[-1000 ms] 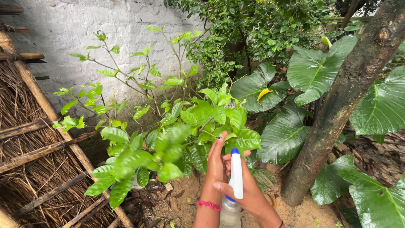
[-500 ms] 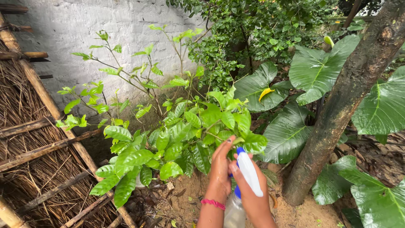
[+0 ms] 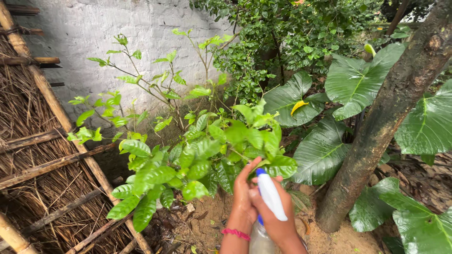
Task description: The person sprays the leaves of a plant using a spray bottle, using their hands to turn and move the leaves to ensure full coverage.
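Note:
A low shrub with glossy light-green leaves grows out of sandy soil in the middle of the view. My left hand, with a pink band at the wrist, reaches up from the bottom edge and pinches the stalk of a leaf at the shrub's right side. My right hand is wrapped around a spray bottle with a white head, a blue nozzle and a clear body. The head leans left, with the nozzle just below that leaf. The two hands touch each other.
A slanted tree trunk rises on the right among very large dark leaves. A thatch and bamboo fence fills the left. A whitewashed wall stands behind, and dense bushes are at the back.
The spray bottle has tipped from upright to leaning left, its nozzle closer to the leaves. Both hands have shifted slightly left, and the left hand stays at the leaf.

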